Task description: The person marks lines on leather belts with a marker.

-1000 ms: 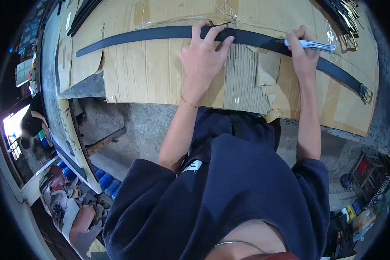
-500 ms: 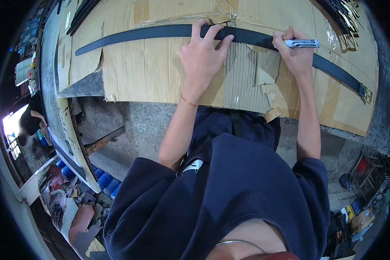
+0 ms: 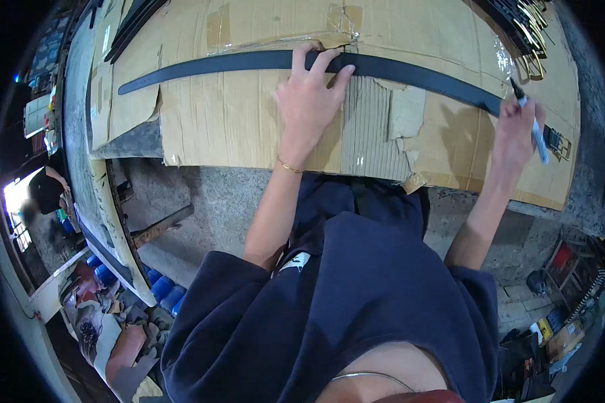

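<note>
A long black belt lies in a shallow arc across cardboard, with its metal buckle at the right end. My left hand presses on the belt near its middle, fingers curled over the far edge and thumb resting on the strap. Toward the buckle end, my right hand grips a blue and white marker pen. The pen's dark tip points up and away from me, and its other end sticks out below the fingers. The right hand, slightly blurred, overlaps the belt in this view.
Torn, taped cardboard covers the workbench. More belts with gold buckles are piled at the top right, and dark straps lie at the top left. Scraps heap on the floor at left. Another person is at far left.
My right hand has moved right along the belt toward the buckle. The pen has turned from lying sideways to a steep slant, dark tip up. My left hand stays on the belt.
</note>
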Demonstrator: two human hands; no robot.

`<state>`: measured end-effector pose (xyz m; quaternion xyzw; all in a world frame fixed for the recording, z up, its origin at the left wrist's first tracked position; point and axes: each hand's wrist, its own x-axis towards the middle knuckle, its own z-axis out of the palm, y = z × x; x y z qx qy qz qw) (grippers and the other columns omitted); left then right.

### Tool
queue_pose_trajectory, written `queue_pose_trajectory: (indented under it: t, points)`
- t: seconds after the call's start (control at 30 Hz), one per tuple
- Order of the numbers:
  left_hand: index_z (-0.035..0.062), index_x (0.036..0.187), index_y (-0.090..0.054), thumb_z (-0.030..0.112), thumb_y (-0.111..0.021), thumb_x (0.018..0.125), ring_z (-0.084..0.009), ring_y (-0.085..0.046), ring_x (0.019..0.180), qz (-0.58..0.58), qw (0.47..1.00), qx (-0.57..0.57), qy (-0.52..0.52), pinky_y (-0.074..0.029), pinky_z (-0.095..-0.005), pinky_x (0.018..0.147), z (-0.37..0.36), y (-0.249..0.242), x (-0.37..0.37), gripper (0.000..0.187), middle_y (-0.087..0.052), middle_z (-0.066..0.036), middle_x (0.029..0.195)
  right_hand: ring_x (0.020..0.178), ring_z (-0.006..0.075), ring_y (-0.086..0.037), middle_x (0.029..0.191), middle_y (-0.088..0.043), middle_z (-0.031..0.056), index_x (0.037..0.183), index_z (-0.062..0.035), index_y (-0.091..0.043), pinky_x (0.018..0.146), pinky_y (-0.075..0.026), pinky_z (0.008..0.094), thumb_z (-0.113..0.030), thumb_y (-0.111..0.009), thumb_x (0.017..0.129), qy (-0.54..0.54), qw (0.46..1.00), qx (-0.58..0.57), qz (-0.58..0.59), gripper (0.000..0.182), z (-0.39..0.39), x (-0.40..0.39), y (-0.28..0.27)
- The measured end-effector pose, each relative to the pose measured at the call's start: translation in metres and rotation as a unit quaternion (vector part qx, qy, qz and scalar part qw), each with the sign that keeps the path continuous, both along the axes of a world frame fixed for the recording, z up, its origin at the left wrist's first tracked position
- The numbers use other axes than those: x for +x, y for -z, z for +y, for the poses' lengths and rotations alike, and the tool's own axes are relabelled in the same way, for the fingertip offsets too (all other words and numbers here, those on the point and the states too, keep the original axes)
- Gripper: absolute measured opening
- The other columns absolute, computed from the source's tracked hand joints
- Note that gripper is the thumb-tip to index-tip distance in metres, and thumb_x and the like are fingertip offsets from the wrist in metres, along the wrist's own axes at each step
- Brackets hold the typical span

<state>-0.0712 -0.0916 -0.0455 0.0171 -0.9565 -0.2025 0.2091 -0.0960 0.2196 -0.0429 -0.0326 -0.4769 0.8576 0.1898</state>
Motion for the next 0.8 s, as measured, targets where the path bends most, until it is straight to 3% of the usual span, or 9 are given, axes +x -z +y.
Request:
queue_pose_trajectory:
  t: [0.07, 0.13, 0.27, 0.33, 0.4, 0.47, 0.57, 0.63, 0.8]
  points:
    - [0.0178, 0.102, -0.069, 0.034, -0.076, 0.078, -0.0257, -0.066, 0.067, 0.011, 1.000, -0.009, 0.008, -0.052, -0.0381, 0.054, -0.001, 0.003, -0.002, 0.030, -0.059, -0.004, 0.114, 0.075, 0.0146, -0.053, 0.090, -0.058, 0.0113, 0.109, 0.0037, -0.054, 0.067, -0.045, 0.0263, -0.004, -0.060, 0.094, 0.012, 0.999, 0.037, -0.010, 0.018, 0.014, 0.027, 0.008]
    - [0.0168, 0.104, -0.069, 0.033, -0.076, 0.077, -0.0261, -0.067, 0.069, 0.019, 1.000, -0.003, 0.005, -0.053, -0.0378, 0.055, -0.001, 0.004, -0.003, 0.032, -0.059, -0.005, 0.116, 0.076, 0.0146, -0.056, 0.090, -0.061, 0.0131, 0.111, 0.0053, -0.055, 0.067, -0.047, 0.0265, -0.003, -0.061, 0.092, 0.047, 0.984, 0.153, -0.078, 0.021, 0.015, 0.051, 0.013]
    - [0.0144, 0.112, -0.067, 0.031, -0.075, 0.077, -0.0270, -0.068, 0.076, 0.023, 0.997, 0.062, 0.029, -0.054, -0.0378, 0.059, -0.007, 0.000, -0.002, 0.039, -0.058, -0.005, 0.121, 0.075, 0.0124, -0.057, 0.087, -0.063, 0.0113, 0.109, 0.0045, -0.059, 0.066, -0.047, 0.0253, -0.004, -0.065, 0.090, 0.032, 0.982, 0.176, -0.054, 0.022, 0.011, 0.064, 0.021]
    - [0.0149, 0.112, -0.067, 0.031, -0.075, 0.077, -0.0270, -0.068, 0.076, -0.007, 0.998, 0.048, 0.040, -0.054, -0.0379, 0.059, -0.009, -0.002, -0.001, 0.040, -0.058, -0.004, 0.121, 0.070, 0.0096, -0.056, 0.080, -0.063, 0.0066, 0.100, 0.0023, -0.062, 0.064, -0.046, 0.0239, -0.004, -0.066, 0.089, 0.031, 0.966, 0.242, -0.083, 0.014, 0.010, 0.060, 0.023]
    - [0.0153, 0.113, -0.067, 0.032, -0.075, 0.077, -0.0270, -0.068, 0.076, -0.042, 0.998, 0.034, 0.045, -0.054, -0.0381, 0.058, -0.010, -0.003, 0.001, 0.040, -0.058, -0.004, 0.122, 0.068, 0.0071, -0.056, 0.078, -0.063, 0.0051, 0.094, 0.0003, -0.062, 0.062, -0.045, 0.0221, -0.006, -0.069, 0.087, 0.033, 0.974, 0.201, -0.104, 0.011, -0.004, 0.051, 0.018]
    - [0.0154, 0.111, -0.068, 0.033, -0.075, 0.077, -0.0262, -0.068, 0.075, -0.035, 0.999, 0.007, 0.036, -0.053, -0.0371, 0.057, -0.008, -0.002, 0.000, 0.038, -0.058, -0.002, 0.122, 0.065, 0.0059, -0.055, 0.077, -0.063, 0.0042, 0.090, -0.0006, -0.061, 0.058, -0.042, 0.0208, -0.007, -0.070, 0.086, -0.016, 0.942, 0.319, -0.099, 0.012, -0.020, 0.030, 0.007]
    - [0.0156, 0.109, -0.069, 0.033, -0.076, 0.078, -0.0252, -0.068, 0.073, -0.029, 0.999, -0.007, 0.028, -0.053, -0.0361, 0.055, -0.007, -0.001, 0.000, 0.037, -0.059, -0.002, 0.120, 0.061, 0.0056, -0.050, 0.068, -0.059, 0.0015, 0.080, -0.0014, -0.061, 0.055, -0.038, 0.0210, -0.010, -0.071, 0.085, -0.019, 0.941, 0.320, -0.108, 0.014, -0.062, 0.000, -0.015]
    - [0.0156, 0.109, -0.069, 0.033, -0.076, 0.078, -0.0248, -0.068, 0.071, -0.031, 0.999, -0.008, 0.027, -0.053, -0.0361, 0.055, -0.008, -0.002, 0.000, 0.037, -0.059, -0.002, 0.120, 0.057, 0.0063, -0.042, 0.058, -0.045, -0.0017, 0.065, -0.0025, -0.050, 0.053, -0.035, 0.0231, -0.010, -0.069, 0.083, -0.052, 0.937, 0.341, -0.060, 0.028, -0.072, -0.018, -0.004]
    - [0.0156, 0.109, -0.069, 0.034, -0.076, 0.077, -0.0238, -0.067, 0.067, -0.001, 0.999, -0.018, 0.033, -0.052, -0.0354, 0.054, -0.009, 0.002, 0.000, 0.037, -0.059, -0.001, 0.118, 0.056, 0.0068, -0.034, 0.057, -0.032, -0.0030, 0.060, -0.0046, -0.033, 0.051, -0.033, 0.0255, -0.006, -0.064, 0.078, -0.076, 0.926, 0.366, -0.048, 0.036, -0.074, -0.029, 0.014]
